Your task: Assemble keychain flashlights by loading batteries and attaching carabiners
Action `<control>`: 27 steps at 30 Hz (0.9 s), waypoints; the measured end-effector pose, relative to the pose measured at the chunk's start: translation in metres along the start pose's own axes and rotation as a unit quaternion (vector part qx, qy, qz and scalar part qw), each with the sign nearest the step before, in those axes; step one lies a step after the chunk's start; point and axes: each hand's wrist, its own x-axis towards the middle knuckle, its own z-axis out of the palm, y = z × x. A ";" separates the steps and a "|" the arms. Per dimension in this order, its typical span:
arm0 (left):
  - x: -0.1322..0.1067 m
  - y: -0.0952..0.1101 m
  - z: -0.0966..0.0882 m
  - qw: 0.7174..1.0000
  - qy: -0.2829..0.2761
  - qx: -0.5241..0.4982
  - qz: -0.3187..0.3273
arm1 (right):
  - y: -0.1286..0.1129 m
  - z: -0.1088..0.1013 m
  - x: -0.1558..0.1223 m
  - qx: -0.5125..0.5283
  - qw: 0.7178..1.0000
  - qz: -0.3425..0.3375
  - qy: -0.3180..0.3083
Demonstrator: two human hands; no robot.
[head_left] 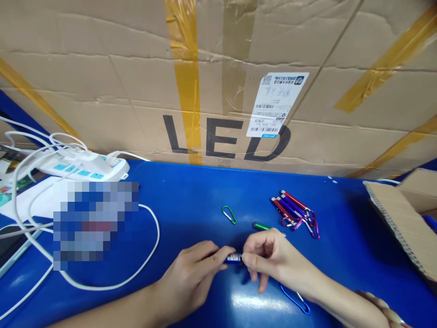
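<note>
My left hand (196, 271) is closed around a slim blue tube with a white label (234, 258), which looks like a small keychain flashlight. At the tube's right end, my right hand (269, 257) pinches with thumb and forefinger, its other fingers curled loosely below. A green tube (262, 226) lies just behind the right hand, partly hidden by it. Farther back is a green carabiner clip (229, 214). A blue carabiner clip (295, 299) rests near the right forearm, partly covered.
Several red and purple tubes with clips (295, 210) lie in a pile at right. A power strip (92, 167) and white cables (159, 228) occupy the left. Behind the blue table (191, 196) stands a large cardboard box (136, 82); an open carton (399, 218) sits at right.
</note>
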 end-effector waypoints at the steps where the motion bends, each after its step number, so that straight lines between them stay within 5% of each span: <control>1: 0.000 0.000 0.000 1.000 0.002 -0.006 -0.009 | 0.000 0.000 0.000 0.010 1.000 -0.001 -0.002; 14: 0.005 0.007 -0.003 0.991 -0.002 -0.081 -0.104 | -0.006 -0.011 0.001 -0.001 0.999 -0.040 -0.024; 18: 0.007 0.007 -0.005 0.976 -0.016 -0.113 -0.185 | -0.025 -0.025 -0.008 -0.109 0.988 -0.097 0.044; 20: 0.009 0.008 -0.005 0.968 -0.017 -0.124 -0.217 | -0.033 -0.035 -0.017 -0.254 0.955 -0.122 0.091; 23: 0.012 0.008 -0.005 0.963 -0.017 -0.134 -0.232 | -0.029 -0.043 -0.032 -0.471 0.869 -0.115 0.093; 27: 0.014 0.007 -0.003 0.961 -0.028 -0.147 -0.233 | 0.001 -0.036 -0.048 -0.576 0.811 -0.018 0.097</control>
